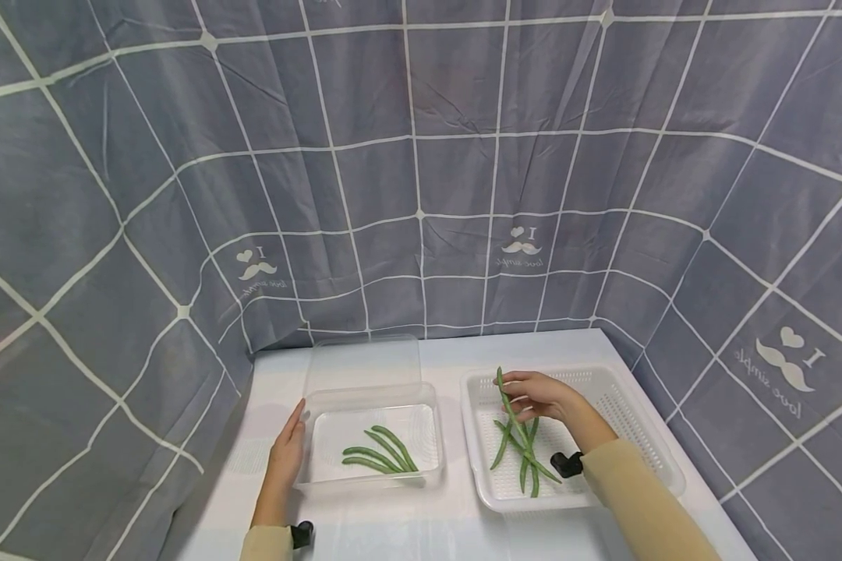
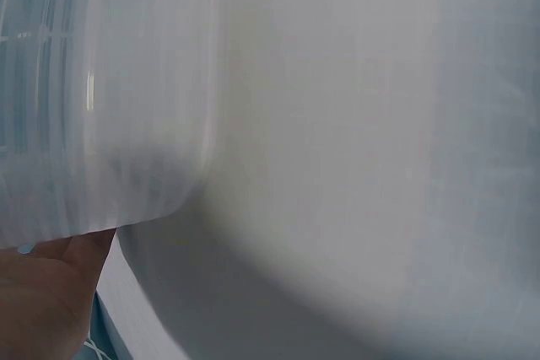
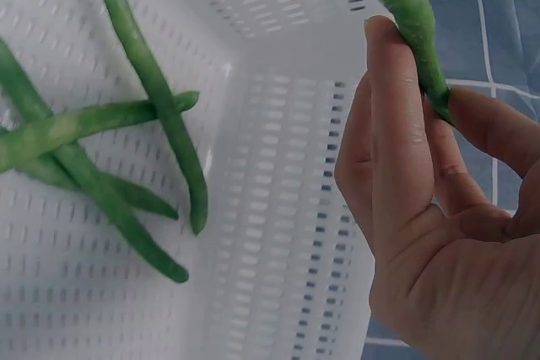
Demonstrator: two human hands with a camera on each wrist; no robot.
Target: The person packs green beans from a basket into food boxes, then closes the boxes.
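My right hand [image 1: 543, 396] is over the white perforated basket [image 1: 487, 489], pinching one green bean [image 3: 401, 6] near its end between thumb and fingers. Below it, several more green beans [image 3: 101, 204] lie crossed on the basket floor. At the left, a clear plastic container [image 1: 365, 484] holds several green beans [image 1: 372, 452] lying side by side, fanned out toward its front right. My left hand [image 1: 286, 452] rests with straight fingers along the container's left side. In the left wrist view the container wall [image 2: 152, 124] hides most of those fingers.
A clear flat lid [image 1: 365, 362] lies behind the container, near the back of the white table [image 1: 393, 534]. Grey checked cloth [image 1: 456, 179] hangs behind and on both sides. A strip of table separates the container from the basket.
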